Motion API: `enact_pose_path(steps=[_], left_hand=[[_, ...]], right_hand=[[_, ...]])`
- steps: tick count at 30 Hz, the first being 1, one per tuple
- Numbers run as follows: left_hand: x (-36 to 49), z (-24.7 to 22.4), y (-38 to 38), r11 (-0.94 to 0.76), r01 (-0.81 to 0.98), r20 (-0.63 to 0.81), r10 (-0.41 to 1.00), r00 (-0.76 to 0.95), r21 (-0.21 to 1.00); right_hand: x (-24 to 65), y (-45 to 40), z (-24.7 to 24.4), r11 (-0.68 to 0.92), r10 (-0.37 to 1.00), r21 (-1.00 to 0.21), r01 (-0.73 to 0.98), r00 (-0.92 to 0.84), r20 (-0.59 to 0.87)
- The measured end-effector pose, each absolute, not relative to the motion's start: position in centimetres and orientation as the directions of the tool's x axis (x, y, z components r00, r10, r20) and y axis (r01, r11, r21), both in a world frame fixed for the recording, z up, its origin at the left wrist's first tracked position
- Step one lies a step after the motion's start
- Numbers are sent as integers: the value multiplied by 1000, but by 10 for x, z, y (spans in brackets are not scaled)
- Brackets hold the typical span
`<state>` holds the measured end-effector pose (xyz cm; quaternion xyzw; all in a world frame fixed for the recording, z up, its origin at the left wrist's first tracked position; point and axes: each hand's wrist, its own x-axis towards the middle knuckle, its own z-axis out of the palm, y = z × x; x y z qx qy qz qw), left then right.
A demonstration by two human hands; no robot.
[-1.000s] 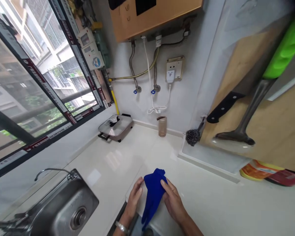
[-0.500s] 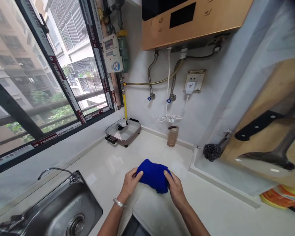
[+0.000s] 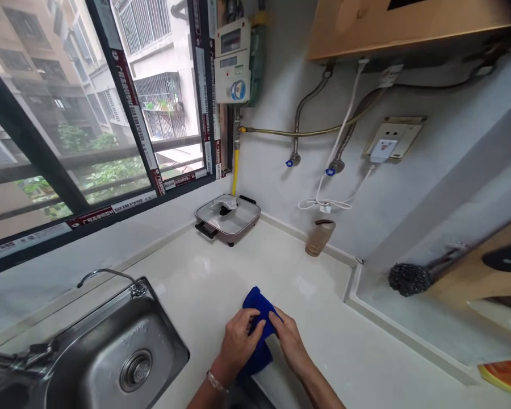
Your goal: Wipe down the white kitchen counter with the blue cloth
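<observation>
A bunched blue cloth [image 3: 262, 311] hangs between both hands, above the pale countertop near its front edge. My left hand [image 3: 238, 339], with a silver bracelet at the wrist, has its fingers bent and closed on the cloth's left side. On the right edge of the cloth, my right hand [image 3: 287, 336] pinches the fabric with thumb and fingers. The lower part of the cloth dangles beneath my left hand.
A steel sink [image 3: 123, 341] with a thin faucet is at the left. An electric pan with a glass lid [image 3: 234, 216] stands in the back corner, a brownish cup [image 3: 319, 238] by the wall. A black scrubber [image 3: 409, 278] hangs at the right.
The cloth, earlier stretched wide between my hands, is now bunched and turned, with its lower part hanging. My hands have come closer together. The view has shifted left.
</observation>
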<state>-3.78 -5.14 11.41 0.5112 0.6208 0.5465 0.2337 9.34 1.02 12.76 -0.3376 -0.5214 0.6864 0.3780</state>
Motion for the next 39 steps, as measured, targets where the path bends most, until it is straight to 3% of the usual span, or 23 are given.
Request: enact_pose_path(steps=[2,5,7,10,12,16,21,24,29,33,36,39], left_hand=[[-48,109,-53,-109,275,208,910,-360,955],[-63,104,-53,-25,-26,12,913,-408,999],[-75,103,-51,-34,-107,-19,889,-458,994],[-100,110,-42,-68,22,69,850,-522,997],[-118,121,-34,-71,118,120,862,-493,990],[-140,153,-13,-125,235,193,938,-289,964],[-129,177,3,-208,360,199,978,61,909],[-125,174,3,-253,361,202,964,172,898],[-141,139,-17,-163,358,137,986,97,919],[-151,102,-28,-182,591,100,980,169,786],[-159,95,-15,-196,687,152,981,125,700],[-174,117,14,-227,702,257,964,65,675]], right_hand=[[87,8,129,-133,880,-979,-152,-473,-46],[81,9,123,-269,918,-936,-228,-356,-177],[83,16,117,-318,936,-900,-297,-251,-248],[97,36,112,-250,967,-927,-279,-119,-225],[109,52,110,-157,984,-977,-142,-105,-142],[124,70,109,15,976,-984,180,-215,-25],[99,54,129,222,865,-971,92,-479,152],[77,47,148,267,792,-948,172,-600,114],[70,43,170,354,708,-914,198,-696,123],[80,51,182,441,713,-879,182,-666,220],[91,73,190,465,766,-862,202,-580,277],[107,99,201,468,814,-853,229,-487,317]])
